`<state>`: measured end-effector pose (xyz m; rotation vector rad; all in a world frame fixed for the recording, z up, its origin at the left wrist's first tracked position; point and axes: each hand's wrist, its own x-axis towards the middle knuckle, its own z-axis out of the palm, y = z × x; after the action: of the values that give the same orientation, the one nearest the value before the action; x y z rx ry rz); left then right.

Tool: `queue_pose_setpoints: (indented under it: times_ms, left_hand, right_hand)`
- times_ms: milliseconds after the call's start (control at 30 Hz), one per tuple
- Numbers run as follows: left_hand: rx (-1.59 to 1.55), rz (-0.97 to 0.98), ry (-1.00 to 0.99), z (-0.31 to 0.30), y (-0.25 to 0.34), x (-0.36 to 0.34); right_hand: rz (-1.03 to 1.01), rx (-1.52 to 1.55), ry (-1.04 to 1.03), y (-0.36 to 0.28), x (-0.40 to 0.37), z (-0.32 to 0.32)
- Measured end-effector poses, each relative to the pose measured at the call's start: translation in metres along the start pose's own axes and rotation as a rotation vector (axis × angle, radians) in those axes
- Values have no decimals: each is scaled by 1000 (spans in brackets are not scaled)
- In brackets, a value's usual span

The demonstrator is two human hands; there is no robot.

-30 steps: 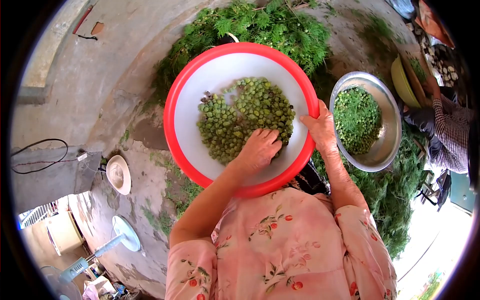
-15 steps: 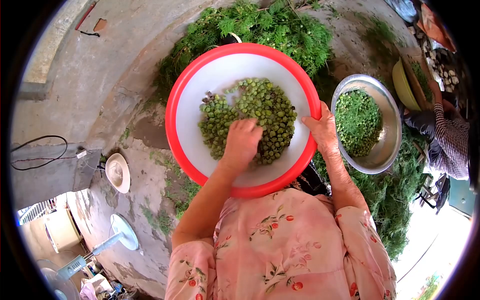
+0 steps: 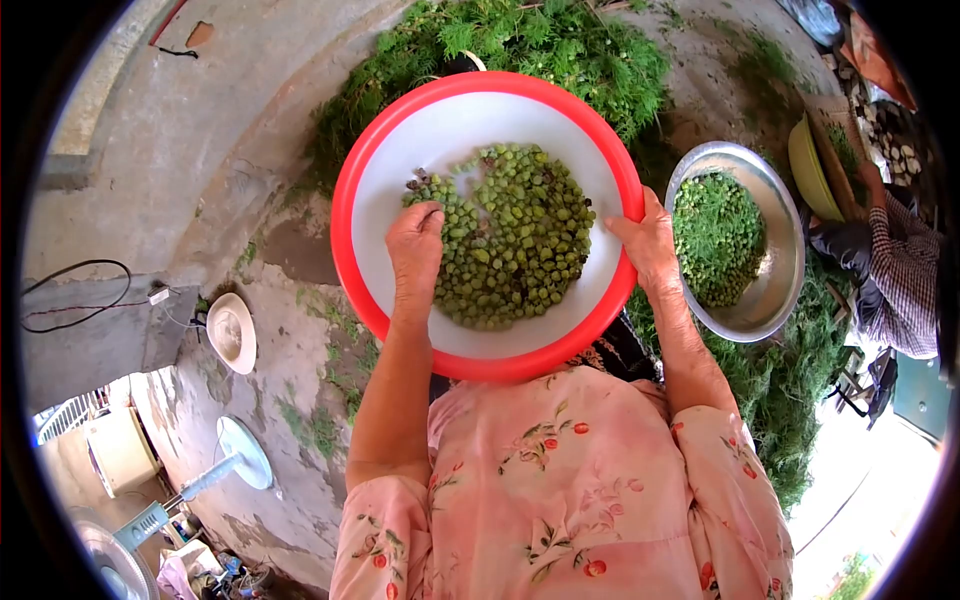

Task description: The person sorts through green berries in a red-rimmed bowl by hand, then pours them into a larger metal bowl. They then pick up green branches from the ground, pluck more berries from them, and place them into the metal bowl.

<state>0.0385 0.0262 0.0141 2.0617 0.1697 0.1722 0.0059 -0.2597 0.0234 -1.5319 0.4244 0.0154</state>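
Note:
A white basin with a red rim is tilted in front of my body, and small green round fruits lie heaped inside it, some of them dark. Over the left side of the heap is my left hand, its fingertips pressed together; whatever they hold is too small to make out. My right hand grips the basin's right rim, thumb inside and fingers outside. Just right of that hand, a metal bowl contains green fruits and leafy bits.
Cut green branches lie beyond the basin, and more are at the right. A person sits at the far right beside a yellow-green bowl. At left are a hat and a fan.
My left hand has moved left and away from me, from the middle of the fruits to their left edge. My right hand still grips the rim. The basin sits slightly higher in view.

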Motion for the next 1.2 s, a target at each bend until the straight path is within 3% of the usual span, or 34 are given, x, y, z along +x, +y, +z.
queue_pose_setpoints:
  times_ms: [167, 200, 300, 433, 533, 667, 767, 900, 1200]
  left_hand:
    - [196, 56, -255, 14, 6, -2]
    - [251, 210, -243, 20, 2, -4]
    - [522, 349, -344, 24, -4, -12]
    - [678, 482, -247, 25, -10, -13]
    - [894, 452, -55, 24, -9, -9]
    - [657, 577, 114, 19, 2, -8]
    - [378, 407, -205, 19, 10, -21]
    - [443, 491, -430, 21, 0, -34]
    - [659, 643, -486, 24, 3, -38]
  right_hand:
    - [28, 48, 7, -2, -3, 2]
    - [25, 51, 8, -3, -4, 2]
    - [8, 65, 9, -4, -4, 3]
    - [-15, 83, 8, -3, -5, 2]
    - [-9, 86, 2, -4, -5, 3]
    - [-12, 73, 11, -6, -7, 3]
    - [1, 74, 17, -9, -9, 5]
    - [-18, 31, -20, -5, -5, 0]
    - [6, 17, -3, -7, -6, 3]
